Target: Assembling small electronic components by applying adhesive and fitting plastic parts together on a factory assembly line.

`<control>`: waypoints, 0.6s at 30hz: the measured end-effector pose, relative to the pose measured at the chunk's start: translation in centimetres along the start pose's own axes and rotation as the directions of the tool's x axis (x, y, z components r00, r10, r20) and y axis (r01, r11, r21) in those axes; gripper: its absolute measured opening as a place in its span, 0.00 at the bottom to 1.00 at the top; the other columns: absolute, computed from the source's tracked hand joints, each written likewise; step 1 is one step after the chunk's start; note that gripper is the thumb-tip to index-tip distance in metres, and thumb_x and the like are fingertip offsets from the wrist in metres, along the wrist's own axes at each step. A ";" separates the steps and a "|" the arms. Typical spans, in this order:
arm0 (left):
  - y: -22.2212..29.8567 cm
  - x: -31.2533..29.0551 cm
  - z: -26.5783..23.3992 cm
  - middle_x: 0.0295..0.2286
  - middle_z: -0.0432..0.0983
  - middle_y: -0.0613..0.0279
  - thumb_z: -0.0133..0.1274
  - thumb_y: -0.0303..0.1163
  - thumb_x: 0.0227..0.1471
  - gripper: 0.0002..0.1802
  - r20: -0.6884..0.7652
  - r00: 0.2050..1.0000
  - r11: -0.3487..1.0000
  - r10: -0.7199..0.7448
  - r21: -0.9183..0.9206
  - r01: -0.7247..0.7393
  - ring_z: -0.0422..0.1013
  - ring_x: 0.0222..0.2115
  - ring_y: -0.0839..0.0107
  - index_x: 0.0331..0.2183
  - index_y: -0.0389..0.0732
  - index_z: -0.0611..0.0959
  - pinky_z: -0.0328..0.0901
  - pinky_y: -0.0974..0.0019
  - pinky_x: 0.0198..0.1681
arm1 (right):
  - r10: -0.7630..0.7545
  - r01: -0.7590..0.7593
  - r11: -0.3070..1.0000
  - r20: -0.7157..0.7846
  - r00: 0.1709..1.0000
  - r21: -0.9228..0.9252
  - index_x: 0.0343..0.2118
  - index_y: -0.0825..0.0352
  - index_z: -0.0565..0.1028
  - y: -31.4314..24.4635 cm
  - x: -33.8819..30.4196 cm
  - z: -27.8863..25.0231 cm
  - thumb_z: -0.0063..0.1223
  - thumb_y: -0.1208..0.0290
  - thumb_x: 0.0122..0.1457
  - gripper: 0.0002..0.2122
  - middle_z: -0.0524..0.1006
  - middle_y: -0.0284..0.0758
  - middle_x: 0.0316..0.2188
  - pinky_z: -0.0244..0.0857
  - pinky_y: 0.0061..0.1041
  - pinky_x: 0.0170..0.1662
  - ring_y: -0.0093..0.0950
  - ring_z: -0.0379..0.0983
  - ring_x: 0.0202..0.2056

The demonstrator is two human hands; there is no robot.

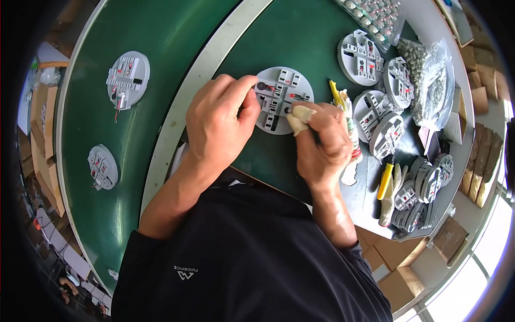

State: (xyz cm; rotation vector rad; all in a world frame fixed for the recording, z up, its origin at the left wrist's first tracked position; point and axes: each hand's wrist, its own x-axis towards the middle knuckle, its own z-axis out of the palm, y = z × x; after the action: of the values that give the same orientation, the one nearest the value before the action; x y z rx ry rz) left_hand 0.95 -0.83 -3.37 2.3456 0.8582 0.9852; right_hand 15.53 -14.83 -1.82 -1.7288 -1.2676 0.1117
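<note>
In front of me on the green work surface lies a round grey plastic base [279, 92] with raised clips, slots and small red and black parts. At its left edge is my left hand [220, 115], fingers curled and thumb and forefinger brought close together; what they pinch, if anything, is hidden. My right hand [328, 142] is closed over the lower right of the base. Cream finger covers [301, 117] wrap its thumb and forefinger tips, and I cannot make out anything between them. Beside this hand lies a yellow-handled tool [333, 90], partly hidden.
To the right stand several similar round bases [360, 58], a clear bag of small metal parts [433, 80] and a tray of round parts [375, 19]. Nearer are a yellow handle [385, 181] and stacked discs [426, 182]. Leftward, past a pale rail [163, 139], a green belt [129, 188] carries more bases.
</note>
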 end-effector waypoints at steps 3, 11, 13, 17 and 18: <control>0.2 -0.3 -0.2 0.27 0.76 0.62 0.66 0.19 0.50 0.14 -0.004 1.000 1.000 -0.001 -0.018 0.001 0.75 0.27 0.59 0.42 0.40 0.88 0.70 0.55 0.32 | -0.053 0.058 0.990 0.046 0.998 -0.126 0.38 0.69 0.83 -0.2 0.4 0.1 0.71 0.87 0.53 0.11 0.88 0.41 0.45 0.75 0.29 0.47 0.34 0.81 0.43; -0.1 0.1 0.3 0.27 0.75 0.61 0.66 0.18 0.50 0.16 0.001 1.000 0.999 0.024 -0.044 -0.024 0.74 0.27 0.58 0.43 0.40 0.87 0.69 0.54 0.33 | 0.088 -0.055 0.979 0.167 0.982 -0.197 0.37 0.69 0.84 -1.4 1.7 -2.1 0.72 0.85 0.52 0.10 0.85 0.34 0.37 0.74 0.30 0.41 0.33 0.80 0.40; -0.2 0.1 0.1 0.27 0.75 0.61 0.66 0.18 0.50 0.16 0.007 1.000 0.998 0.021 -0.052 -0.021 0.74 0.27 0.57 0.43 0.40 0.87 0.69 0.53 0.33 | 0.270 -0.259 0.963 0.325 0.906 -0.078 0.37 0.69 0.84 -1.9 4.1 -3.2 0.72 0.84 0.53 0.10 0.83 0.33 0.35 0.74 0.30 0.40 0.34 0.80 0.37; 0.4 0.4 -0.6 0.27 0.75 0.58 0.64 0.17 0.52 0.16 0.025 0.999 0.997 0.027 -0.067 -0.026 0.75 0.28 0.54 0.44 0.38 0.87 0.69 0.52 0.34 | 0.333 -0.323 0.942 0.407 0.851 -0.095 0.38 0.70 0.85 -2.2 4.4 -3.1 0.71 0.83 0.54 0.09 0.82 0.35 0.33 0.75 0.31 0.39 0.34 0.81 0.34; 0.6 0.2 -0.9 0.28 0.76 0.56 0.63 0.17 0.53 0.16 0.050 0.999 0.998 0.014 -0.063 -0.010 0.75 0.29 0.53 0.45 0.37 0.87 0.69 0.52 0.34 | 0.324 -0.300 0.946 0.409 0.853 -0.124 0.38 0.71 0.85 -2.1 4.5 -3.0 0.71 0.82 0.55 0.09 0.82 0.36 0.33 0.75 0.31 0.39 0.34 0.82 0.33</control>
State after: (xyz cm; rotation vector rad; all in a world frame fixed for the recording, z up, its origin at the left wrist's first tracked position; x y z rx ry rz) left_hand 0.65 -0.95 -2.30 2.3154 0.7835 0.9394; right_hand 17.85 -13.23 3.27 -2.0200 -1.2874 0.6855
